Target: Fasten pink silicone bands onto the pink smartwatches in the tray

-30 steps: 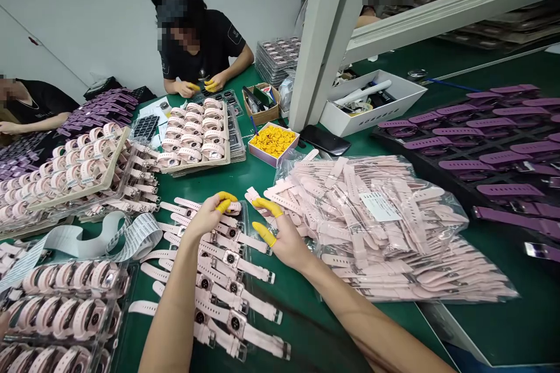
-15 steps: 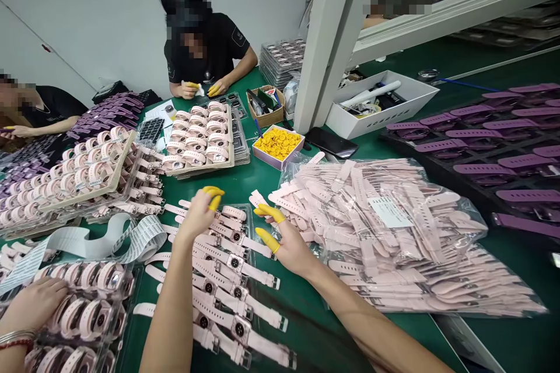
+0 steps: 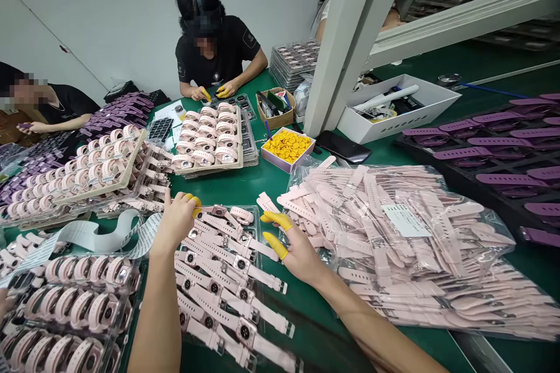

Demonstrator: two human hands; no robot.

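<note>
My left hand [image 3: 177, 221], with a yellow finger cot showing, is over the left ends of the top row of pink smartwatches [image 3: 240, 265]. Its fingers are curled and partly hidden, so I cannot make out what they hold. My right hand [image 3: 297, 247] is at the right side of that row; its thumb and forefinger, in yellow cots, are apart with nothing visible between them. The watches lie flat with straps stretched out, overlapping on a clear plastic tray [image 3: 256, 215]. Beside my right hand is a plastic bag of loose pink straps [image 3: 371, 204].
A clear tray of looped pink watches [image 3: 83, 309] and a curling label strip [image 3: 109, 233] lie at left. Ahead are more trayed watches [image 3: 205, 140], a box of yellow finger cots [image 3: 286, 148] and a phone [image 3: 343, 147]. Purple-strapped watches [image 3: 494, 145] stand right. Co-workers sit across the table.
My left hand has moved left, and its fingers have curled in. The right hand stays open by the straps. The view has shifted slightly; a co-worker's hand at lower left has nearly left the picture.
</note>
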